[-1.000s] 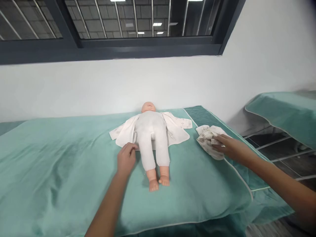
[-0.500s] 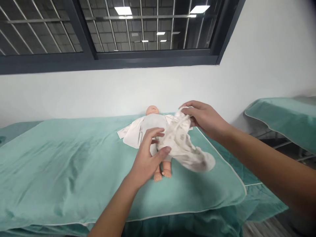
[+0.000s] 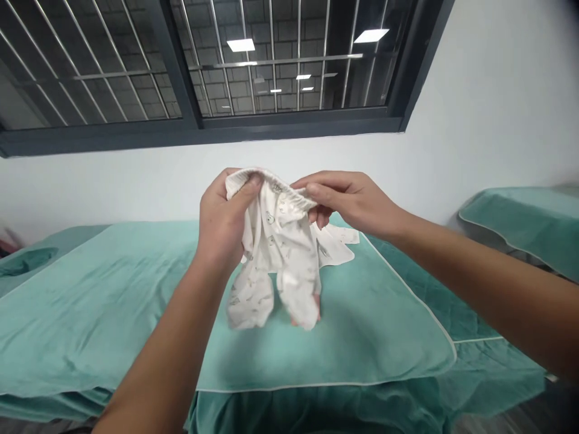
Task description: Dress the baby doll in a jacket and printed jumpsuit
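Note:
A pair of small white footed baby pants (image 3: 296, 247) with a faint print hangs upright between my hands, waistband up and both feet dangling. My left hand (image 3: 224, 217) is closed on the left side of the waistband, thumb in front. On the right side, my right hand (image 3: 339, 196) pinches the elastic edge. Behind the pants lies a baby doll, mostly hidden; a bit of its foot (image 3: 317, 306) shows beside the right pant leg. The doll's white top (image 3: 337, 244) spreads out to the right, its sleeve on the bed cover.
A green cover (image 3: 371, 337) with pale piping lies over the bed. Behind it stand a white wall (image 3: 136, 181) and a dark-framed barred window (image 3: 298, 123). Another green-covered bed (image 3: 525, 217) is at the right.
My left hand has moved up and left and taken hold of the waistband. The pants have swung from sideways to hanging straight down, now covering most of the doll. The view has shifted slightly.

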`<state>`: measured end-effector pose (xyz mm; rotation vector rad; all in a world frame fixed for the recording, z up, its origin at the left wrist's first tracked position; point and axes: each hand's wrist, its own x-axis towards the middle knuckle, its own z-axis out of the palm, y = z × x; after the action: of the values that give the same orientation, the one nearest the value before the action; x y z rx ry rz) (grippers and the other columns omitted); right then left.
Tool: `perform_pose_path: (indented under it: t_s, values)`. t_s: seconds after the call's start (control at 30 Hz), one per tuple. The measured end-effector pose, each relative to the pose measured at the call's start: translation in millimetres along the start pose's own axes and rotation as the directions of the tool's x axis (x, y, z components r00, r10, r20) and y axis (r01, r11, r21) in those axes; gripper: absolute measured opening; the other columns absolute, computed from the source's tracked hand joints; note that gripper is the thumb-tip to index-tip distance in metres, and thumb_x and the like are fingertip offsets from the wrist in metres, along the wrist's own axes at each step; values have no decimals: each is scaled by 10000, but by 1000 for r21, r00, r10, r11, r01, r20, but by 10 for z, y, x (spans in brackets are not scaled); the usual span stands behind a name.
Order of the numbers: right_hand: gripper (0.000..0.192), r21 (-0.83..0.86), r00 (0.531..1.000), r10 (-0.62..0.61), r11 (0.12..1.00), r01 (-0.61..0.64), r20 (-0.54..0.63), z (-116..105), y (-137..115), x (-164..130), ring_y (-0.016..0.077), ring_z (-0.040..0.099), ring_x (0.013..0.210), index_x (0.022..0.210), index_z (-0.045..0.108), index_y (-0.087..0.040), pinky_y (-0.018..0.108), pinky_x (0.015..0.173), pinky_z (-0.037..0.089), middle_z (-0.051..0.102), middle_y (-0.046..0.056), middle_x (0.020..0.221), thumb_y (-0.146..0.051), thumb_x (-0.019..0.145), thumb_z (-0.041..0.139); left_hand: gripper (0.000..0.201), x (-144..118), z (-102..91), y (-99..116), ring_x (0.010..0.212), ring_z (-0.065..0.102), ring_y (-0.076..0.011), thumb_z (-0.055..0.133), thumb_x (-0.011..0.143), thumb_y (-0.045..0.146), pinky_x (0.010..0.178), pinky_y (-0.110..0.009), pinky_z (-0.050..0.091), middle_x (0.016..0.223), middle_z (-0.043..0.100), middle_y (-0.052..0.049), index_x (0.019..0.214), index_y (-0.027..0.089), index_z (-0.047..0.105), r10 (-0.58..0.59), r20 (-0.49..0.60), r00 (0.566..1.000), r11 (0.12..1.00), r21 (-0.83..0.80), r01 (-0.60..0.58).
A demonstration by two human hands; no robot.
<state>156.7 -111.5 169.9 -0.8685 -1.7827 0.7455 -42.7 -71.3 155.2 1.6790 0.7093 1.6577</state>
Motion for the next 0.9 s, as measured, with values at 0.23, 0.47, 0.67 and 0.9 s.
perform_pose_path:
  t_s: [0.23,0.47,0.67,0.9]
  values:
    - [159,-366,978,-181,908,205,99,143,-114,-122,171,558,861,889,719,-257,280,719,441,586,7,896,-362,771,741,288,8,118,-63,775,615,-139,646,836,416,708,-244,510,804,591,11,981,170,607,-79,45,996,992,-90,83]
    - [131,-49,989,83,995,-90,-125,172,160,-85,130,512,695,690,583,-203,247,604,390,521,-7,745,-235,816,573,390,-152,-28,-313,721,643,-186,728,730,502,569,-245,503,770,668,-27,860,138,675,-357,405,842,934,133,332]
    - [125,455,936,328,858,-240,-126,282,770,-90,123,522,637,710,571,-215,232,571,418,551,-23,684,-281,803,624,403,-313,-17,-653,862,688,-256,767,717,424,732,-326,542,913,723,-79,987,133,696,-423,461,780,865,-49,499]
    - [302,181,850,389,863,-471,356,448,1145,-238,162,636,768,850,707,-155,266,704,488,700,27,824,-437,754,758,547,-448,77,-1032,868,698,-250,724,755,522,805,-359,535,972,734,-102,1130,132,650,-540,386,748,718,-253,649]
